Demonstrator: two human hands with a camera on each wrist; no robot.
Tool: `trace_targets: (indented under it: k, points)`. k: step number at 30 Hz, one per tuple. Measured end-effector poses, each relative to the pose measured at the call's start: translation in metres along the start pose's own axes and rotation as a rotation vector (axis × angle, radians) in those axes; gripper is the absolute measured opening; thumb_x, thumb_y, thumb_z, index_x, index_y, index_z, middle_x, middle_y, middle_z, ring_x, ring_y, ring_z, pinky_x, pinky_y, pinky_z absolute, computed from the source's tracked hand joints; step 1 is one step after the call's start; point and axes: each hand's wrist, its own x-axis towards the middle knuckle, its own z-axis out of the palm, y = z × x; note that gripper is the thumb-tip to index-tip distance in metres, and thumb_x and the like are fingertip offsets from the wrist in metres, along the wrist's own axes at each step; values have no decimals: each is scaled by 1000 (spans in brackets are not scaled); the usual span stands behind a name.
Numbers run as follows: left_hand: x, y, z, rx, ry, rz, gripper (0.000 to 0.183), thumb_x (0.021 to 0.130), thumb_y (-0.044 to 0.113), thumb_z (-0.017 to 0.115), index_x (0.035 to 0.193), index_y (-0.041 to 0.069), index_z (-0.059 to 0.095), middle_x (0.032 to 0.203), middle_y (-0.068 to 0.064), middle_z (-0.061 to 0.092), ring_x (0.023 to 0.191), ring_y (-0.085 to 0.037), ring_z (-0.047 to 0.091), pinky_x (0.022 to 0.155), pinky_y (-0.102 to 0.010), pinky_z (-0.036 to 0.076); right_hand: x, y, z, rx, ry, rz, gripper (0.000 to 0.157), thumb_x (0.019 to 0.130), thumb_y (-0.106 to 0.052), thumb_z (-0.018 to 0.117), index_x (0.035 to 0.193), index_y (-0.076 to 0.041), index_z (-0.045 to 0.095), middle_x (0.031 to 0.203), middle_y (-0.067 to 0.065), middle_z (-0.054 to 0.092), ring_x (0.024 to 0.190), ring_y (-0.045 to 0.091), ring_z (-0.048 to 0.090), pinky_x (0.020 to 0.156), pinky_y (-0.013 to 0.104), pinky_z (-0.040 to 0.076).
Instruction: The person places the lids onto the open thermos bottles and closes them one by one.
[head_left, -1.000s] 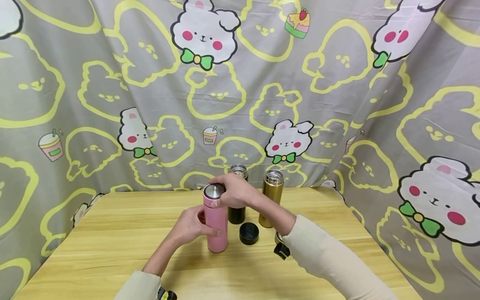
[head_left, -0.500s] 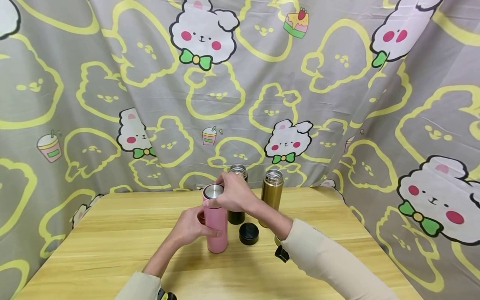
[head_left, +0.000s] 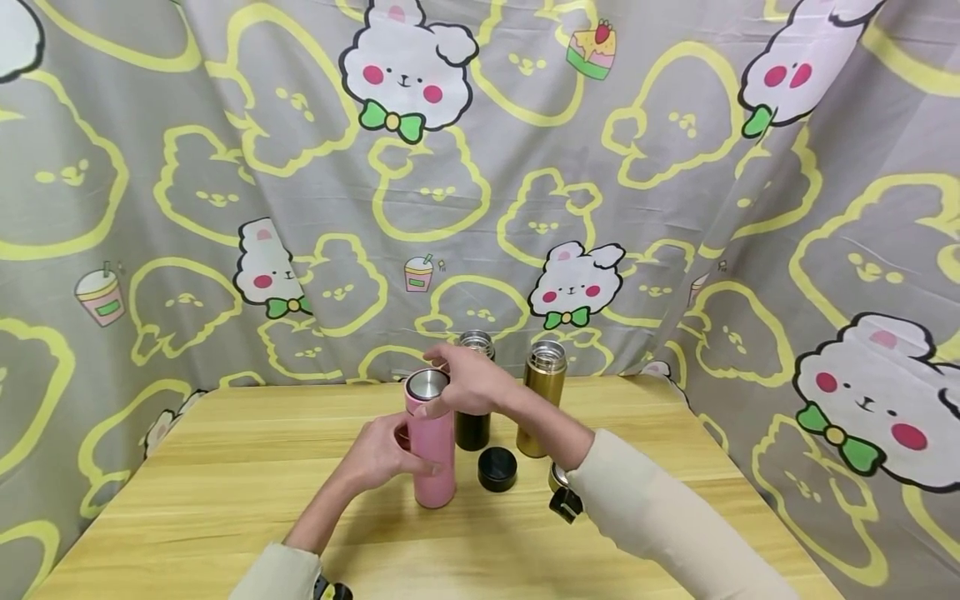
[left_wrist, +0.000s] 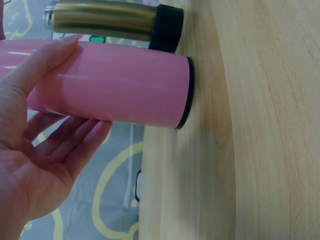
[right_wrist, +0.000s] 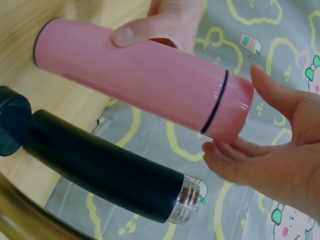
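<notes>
A pink thermos bottle (head_left: pixel 433 467) stands upright on the table, its lid (head_left: pixel 428 386) topped by a silver disc. My left hand (head_left: pixel 378 454) grips the body around its middle, with the thumb across the near side. The right hand (head_left: pixel 472 382) spans the lid from the right, thumb at the near side and fingers around the far side. In the right wrist view, a dark ring (right_wrist: pixel 216 102) marks the seam between lid and body. Behind stands a black thermos (right_wrist: pixel 107 170) with its steel mouth bare, partly hidden by the right hand in the head view.
A lidless gold thermos (head_left: pixel 543 392) stands to the right, partly behind my right forearm. A black round lid (head_left: pixel 497 468) lies on the wooden table (head_left: pixel 240 500). Near the right sleeve is another lid with a black part (head_left: pixel 566 503). A patterned curtain (head_left: pixel 480 208) hangs behind the table.
My right hand has shifted and turned slightly about the pink lid, its upper fingers now raised off the top edge. The left hand and the bottle stay in place.
</notes>
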Motion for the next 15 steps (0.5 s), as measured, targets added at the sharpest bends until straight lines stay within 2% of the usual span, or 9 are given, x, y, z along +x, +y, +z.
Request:
trace_targets:
  k: [3,7,15]
  points:
    - [0,0,0,-3,0,-5,58,61,41,95,108,16,70,92,3,73,84,-13,68,74,-32,56,2,-2,-4,5,-45,-5,74,79,-21,86,144,-8,54,141,10,61,122,25,60,104,40,48]
    - [0,1,0,-4,-1,-12,59,62,41,95,109,16,70,94,3,73,85,-13,68,74,-32,56,3,-3,-4,-40,-65,-26,62,81,-15,81,140,-10,60,131,7,67,111,20,63,96,35,51]
    - [0,1,1,3,10,-8,58,61,40,95,108,16,70,93,3,73,83,-13,68,73,-32,56,1,2,4,-60,42,-55,54,80,-23,84,130,-13,68,116,3,72,99,16,65,84,29,53]
